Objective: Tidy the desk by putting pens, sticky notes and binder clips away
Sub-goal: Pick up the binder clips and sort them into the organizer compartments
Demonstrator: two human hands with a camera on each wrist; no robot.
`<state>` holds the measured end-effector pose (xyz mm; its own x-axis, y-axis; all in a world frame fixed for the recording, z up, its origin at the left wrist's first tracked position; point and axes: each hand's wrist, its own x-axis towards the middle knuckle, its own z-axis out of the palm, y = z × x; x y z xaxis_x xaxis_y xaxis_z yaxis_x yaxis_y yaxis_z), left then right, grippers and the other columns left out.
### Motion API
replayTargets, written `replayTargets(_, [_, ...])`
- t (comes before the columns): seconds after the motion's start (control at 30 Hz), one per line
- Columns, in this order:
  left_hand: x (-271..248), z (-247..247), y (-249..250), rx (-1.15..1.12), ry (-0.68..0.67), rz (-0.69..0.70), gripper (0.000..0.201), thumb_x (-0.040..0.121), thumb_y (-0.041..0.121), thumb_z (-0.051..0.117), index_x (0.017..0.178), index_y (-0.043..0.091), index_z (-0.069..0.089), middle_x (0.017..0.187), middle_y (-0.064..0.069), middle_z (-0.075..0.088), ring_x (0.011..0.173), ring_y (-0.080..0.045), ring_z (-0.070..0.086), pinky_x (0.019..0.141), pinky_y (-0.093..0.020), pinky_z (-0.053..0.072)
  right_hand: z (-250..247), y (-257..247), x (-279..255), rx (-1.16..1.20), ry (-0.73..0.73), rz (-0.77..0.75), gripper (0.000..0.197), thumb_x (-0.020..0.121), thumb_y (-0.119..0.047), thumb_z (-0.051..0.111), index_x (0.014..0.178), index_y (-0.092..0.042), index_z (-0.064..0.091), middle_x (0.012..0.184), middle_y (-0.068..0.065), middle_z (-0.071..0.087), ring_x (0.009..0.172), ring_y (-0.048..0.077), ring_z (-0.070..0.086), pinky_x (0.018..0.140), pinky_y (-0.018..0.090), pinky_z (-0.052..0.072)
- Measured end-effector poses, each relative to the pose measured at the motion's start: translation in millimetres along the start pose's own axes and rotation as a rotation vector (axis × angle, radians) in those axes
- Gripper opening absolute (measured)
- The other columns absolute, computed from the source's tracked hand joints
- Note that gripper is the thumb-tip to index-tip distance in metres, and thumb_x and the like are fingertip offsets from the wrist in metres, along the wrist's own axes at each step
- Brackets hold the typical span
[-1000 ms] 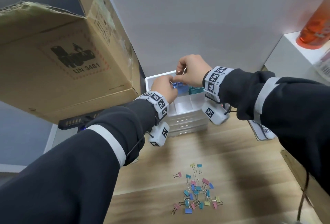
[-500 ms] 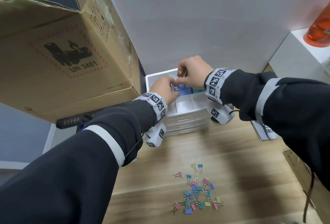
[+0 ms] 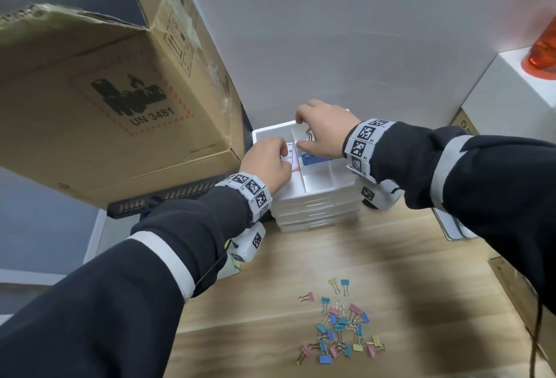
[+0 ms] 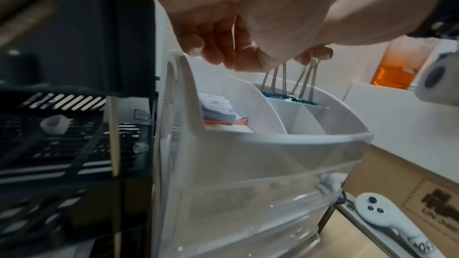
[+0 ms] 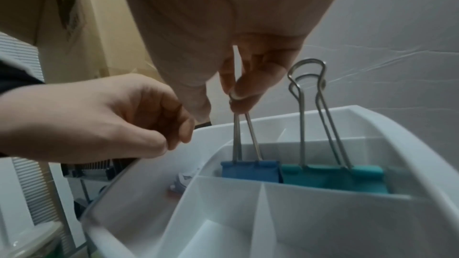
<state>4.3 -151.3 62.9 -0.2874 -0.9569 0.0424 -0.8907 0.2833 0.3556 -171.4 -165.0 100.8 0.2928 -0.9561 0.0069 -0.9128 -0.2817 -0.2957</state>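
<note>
A white desk organizer (image 3: 270, 132) stands at the back of the wooden desk. In its rear compartment a large blue binder clip (image 5: 250, 172) stands upright beside a teal binder clip (image 5: 332, 178). My right hand (image 5: 238, 95) pinches the blue clip's wire handles from above. My left hand (image 5: 178, 136) hovers just left of it with curled fingers, holding nothing, over the compartment with sticky notes (image 4: 218, 109). Several small coloured binder clips (image 3: 340, 326) lie in a loose pile on the desk near me.
A big cardboard box (image 3: 105, 91) overhangs the left side, with a black mesh tray (image 4: 62, 134) under it beside the organizer. An orange bottle (image 3: 541, 55) stands on a white box (image 3: 511, 88) at the right. A white controller (image 4: 387, 219) lies right of the organizer.
My left hand has come off the blue clip and shifted left over the sticky-note compartment. My right hand still pinches the clip's handles, and the clip now stands in the rear compartment.
</note>
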Motion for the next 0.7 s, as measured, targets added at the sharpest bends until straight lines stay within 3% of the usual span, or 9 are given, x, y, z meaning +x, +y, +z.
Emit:
replayTargets(0.13, [-16.4, -4.1, -7.9, 0.028, 0.029, 0.068, 0.012, 0.079, 0.008, 0.053, 0.089, 0.013, 0.058, 0.085, 0.003, 0.055, 0.082, -0.024, 0.053, 0.069, -0.032, 0.041, -8.0, -5.2, -8.4, 0.028, 0.065, -0.014, 0.037, 0.086, -0.029, 0.056, 0.12, -0.015, 0.053, 0.118, 0.008, 0.054, 0.093, 0.036, 0.062, 0.081, 0.044, 0.051])
replayTargets(0.27, [-24.7, -7.5, -9.1, 0.196, -0.089, 0.112, 0.019, 0.081, 0.017, 0.055, 0.095, 0.009, 0.064, 0.097, -0.007, 0.06, 0.096, -0.028, 0.054, 0.079, -0.037, 0.048, -10.4, -3.9, -24.4, 0.111, 0.039, -0.033, 0.033, 0.087, -0.023, 0.056, 0.118, -0.014, 0.056, 0.118, 0.006, 0.057, 0.098, 0.03, 0.06, 0.087, 0.043, 0.05])
replayTargets(0.33, [-26.8, -8.8, -5.8, 0.406, -0.155, 0.149, 0.025, 0.084, 0.025, 0.051, 0.096, 0.012, 0.069, 0.101, -0.006, 0.061, 0.104, -0.028, 0.051, 0.086, -0.038, 0.046, -9.2, -2.4, -34.9, 0.165, 0.04, -0.056, 0.031, 0.086, -0.02, 0.058, 0.116, -0.013, 0.057, 0.116, 0.005, 0.058, 0.09, 0.023, 0.056, 0.086, 0.037, 0.048])
replayTargets(0.4, [-27.9, -8.2, -0.3, 0.66, -0.187, 0.202, 0.033, 0.089, 0.034, 0.043, 0.096, 0.017, 0.071, 0.104, -0.002, 0.064, 0.109, -0.026, 0.05, 0.099, -0.042, 0.038, -8.0, -0.1, -45.3, 0.203, 0.053, -0.067, 0.028, 0.087, -0.016, 0.059, 0.115, -0.011, 0.058, 0.115, 0.005, 0.06, 0.077, 0.014, 0.049, 0.078, 0.028, 0.041])
replayTargets(0.47, [-28.1, -5.2, 3.0, 0.774, -0.236, 0.196, 0.039, 0.092, 0.039, 0.036, 0.095, 0.021, 0.07, 0.106, 0.001, 0.066, 0.118, -0.024, 0.049, 0.117, -0.054, 0.015, -6.7, 3.4, -57.3, 0.228, 0.078, -0.072, 0.026, 0.088, -0.014, 0.059, 0.114, -0.012, 0.059, 0.113, 0.002, 0.061, 0.068, 0.002, 0.044, 0.074, 0.024, 0.034])
replayTargets(0.53, [-26.2, 0.2, 3.5, 0.794, -0.328, 0.15, 0.042, 0.093, 0.039, 0.031, 0.097, 0.022, 0.069, 0.113, 0.0, 0.066, 0.13, -0.023, 0.042, 0.119, -0.059, -0.001, -4.8, 10.1, -68.6, 0.234, 0.101, -0.057, 0.024, 0.087, -0.014, 0.059, 0.111, -0.014, 0.059, 0.111, -0.001, 0.062, 0.067, -0.006, 0.043, 0.074, 0.023, 0.034])
replayTargets(0.6, [-25.0, 3.8, 5.8, 0.759, -0.385, 0.129, 0.044, 0.094, 0.038, 0.031, 0.11, 0.02, 0.068, 0.124, -0.004, 0.062, 0.137, -0.026, 0.036, 0.119, -0.06, 0.0, -3.2, 17.2, -79.0, 0.231, 0.11, -0.032, 0.021, 0.086, -0.014, 0.058, 0.107, -0.016, 0.059, 0.107, -0.003, 0.062, 0.068, -0.007, 0.045, 0.074, 0.026, 0.038])
replayTargets(0.7, [-23.9, 5.5, 10.9, 0.705, -0.4, 0.132, 0.045, 0.094, 0.037, 0.033, 0.125, 0.018, 0.059, 0.13, -0.006, 0.057, 0.134, -0.027, 0.038, 0.118, -0.061, 0.006, 1.1, 27.2, -93.8, 0.256, 0.106, 0.02, 0.021, 0.085, -0.014, 0.058, 0.105, -0.018, 0.059, 0.101, -0.007, 0.061, 0.068, -0.004, 0.051, 0.077, 0.032, 0.049])
